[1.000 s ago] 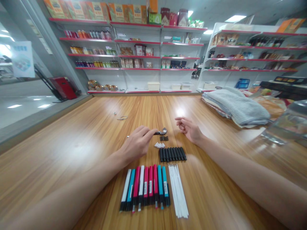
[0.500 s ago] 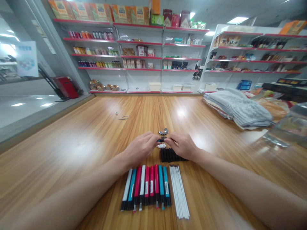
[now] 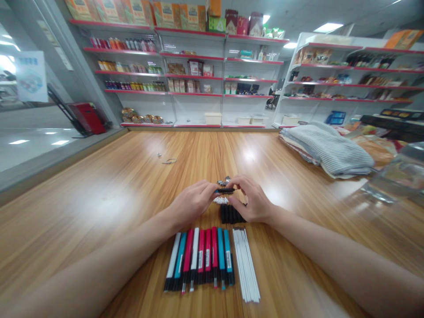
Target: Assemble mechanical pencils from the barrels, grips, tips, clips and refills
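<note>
Both my hands meet over the middle of the wooden table. My left hand and my right hand each pinch one end of a small black pen part held level between them. Just beyond it lie tiny metal pieces. Small white tips lie beneath, and a row of black caps is partly hidden under my right hand. Nearer to me lies a row of several pen barrels in white, teal and pink, with white refill tubes beside them.
Folded striped cloth lies at the right, with a clear plastic container beyond it. A small metal ring and bit lie farther out on the left. Store shelves with goods line the back wall.
My right hand came in from the right and took the other end of the black part that my left hand was holding. Both hands now hold it together.
</note>
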Available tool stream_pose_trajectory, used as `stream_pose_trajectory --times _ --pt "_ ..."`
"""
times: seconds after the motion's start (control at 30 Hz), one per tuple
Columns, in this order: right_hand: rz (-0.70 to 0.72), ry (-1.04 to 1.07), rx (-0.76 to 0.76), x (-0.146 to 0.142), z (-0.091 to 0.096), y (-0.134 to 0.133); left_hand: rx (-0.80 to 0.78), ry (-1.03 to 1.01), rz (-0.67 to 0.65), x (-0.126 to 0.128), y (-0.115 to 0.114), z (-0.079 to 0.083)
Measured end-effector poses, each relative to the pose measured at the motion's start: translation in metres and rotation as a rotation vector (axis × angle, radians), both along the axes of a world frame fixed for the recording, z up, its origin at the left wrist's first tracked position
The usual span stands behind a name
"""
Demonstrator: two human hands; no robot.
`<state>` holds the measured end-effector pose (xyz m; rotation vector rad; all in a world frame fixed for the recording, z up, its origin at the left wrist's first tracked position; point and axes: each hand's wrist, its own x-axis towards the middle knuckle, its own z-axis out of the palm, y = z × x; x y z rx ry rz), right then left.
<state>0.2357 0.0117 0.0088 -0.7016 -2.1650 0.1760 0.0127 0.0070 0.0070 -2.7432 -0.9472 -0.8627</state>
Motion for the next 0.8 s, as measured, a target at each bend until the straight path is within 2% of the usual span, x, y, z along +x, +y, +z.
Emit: stream_pose_trajectory --times 0.17,0.57,0.8 --pt "-0.027 0.016 0.008 -0.0006 -0.0023 0.001 -0.003 0.004 -0.01 0.0009 -0.0002 -0.0006" --pt "0.009 0.037 -0.019 -0.0009 -0.004 0.0011 0.012 0.036 -0.003 0.0018 -0.001 0.0" --pt "0.038 0.031 0.045 -0.001 -0.0022 0.0015 0.006 0.059 0.011 0.0016 -0.0011 0.0003"
